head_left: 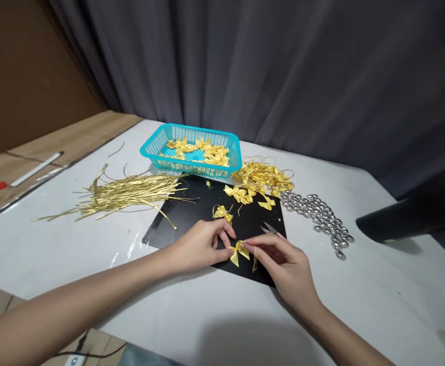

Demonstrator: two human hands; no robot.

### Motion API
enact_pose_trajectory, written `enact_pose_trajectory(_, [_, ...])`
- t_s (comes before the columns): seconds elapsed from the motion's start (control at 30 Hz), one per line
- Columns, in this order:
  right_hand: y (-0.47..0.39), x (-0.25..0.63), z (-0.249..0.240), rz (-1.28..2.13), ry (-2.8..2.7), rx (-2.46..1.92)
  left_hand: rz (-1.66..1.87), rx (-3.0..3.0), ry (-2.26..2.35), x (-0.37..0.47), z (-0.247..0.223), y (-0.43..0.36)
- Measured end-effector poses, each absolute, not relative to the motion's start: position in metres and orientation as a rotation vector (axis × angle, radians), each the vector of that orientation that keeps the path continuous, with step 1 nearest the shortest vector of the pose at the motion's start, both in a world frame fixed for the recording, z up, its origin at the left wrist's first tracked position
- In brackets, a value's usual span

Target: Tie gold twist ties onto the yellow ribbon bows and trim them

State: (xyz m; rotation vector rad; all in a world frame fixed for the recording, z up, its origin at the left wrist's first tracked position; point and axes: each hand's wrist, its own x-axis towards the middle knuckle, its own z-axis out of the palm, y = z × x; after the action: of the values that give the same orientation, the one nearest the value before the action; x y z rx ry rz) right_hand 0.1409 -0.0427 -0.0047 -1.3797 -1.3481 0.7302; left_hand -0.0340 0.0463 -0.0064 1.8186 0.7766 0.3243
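One white tabletop (176, 315), grey curtain (245, 71).

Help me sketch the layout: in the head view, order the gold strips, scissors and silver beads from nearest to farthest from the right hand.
1. Scissors: just beyond the right hand.
2. Silver beads: to its right.
3. Gold strips: far to the left.

Head-worn view from close above, forward-down across the white table (169, 305)
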Motion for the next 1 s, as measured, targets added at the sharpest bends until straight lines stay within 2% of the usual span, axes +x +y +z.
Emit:
enact_pose_trajectory(0.43, [-0.044,0.146,-0.013,0.64,-1.504,-1.434,0.411,1.841,0.81,-0.034,-0.011,0.044])
enact_pose_trajectory(0.73, [-0.046,0.148,-0.007,0.322,-1.823,-1.465,0.491,1.788,0.859,-0.032,-0.015,0.042])
enact_pose_trajectory(1.0, [-0.05,0.137,-0.013,0.253,-1.928,-1.491,0.507,1.815,0.856,-0.031,-0.015,0.041])
